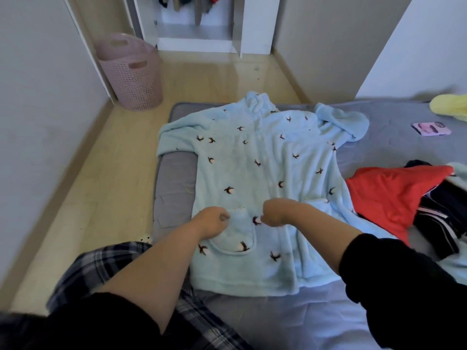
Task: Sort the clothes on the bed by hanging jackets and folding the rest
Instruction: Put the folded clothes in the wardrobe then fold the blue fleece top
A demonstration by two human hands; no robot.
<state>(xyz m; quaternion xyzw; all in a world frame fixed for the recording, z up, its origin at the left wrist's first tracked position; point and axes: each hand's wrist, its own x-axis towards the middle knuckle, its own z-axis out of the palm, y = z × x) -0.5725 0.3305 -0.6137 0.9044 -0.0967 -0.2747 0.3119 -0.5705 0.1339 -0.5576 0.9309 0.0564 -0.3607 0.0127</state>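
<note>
Blue robe lies mid-frame; left hand and right hand curl at its pocket, fingertips hidden, so any pinch is unclear.

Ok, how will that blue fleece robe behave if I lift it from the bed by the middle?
Probably floppy: the blue fleece robe lies flat with soft wrinkles, so sleeves and hem should droop. Likely bulky yet fairly light, judging by the plush pile. It shouldn't slide much on the grey bed.
</note>
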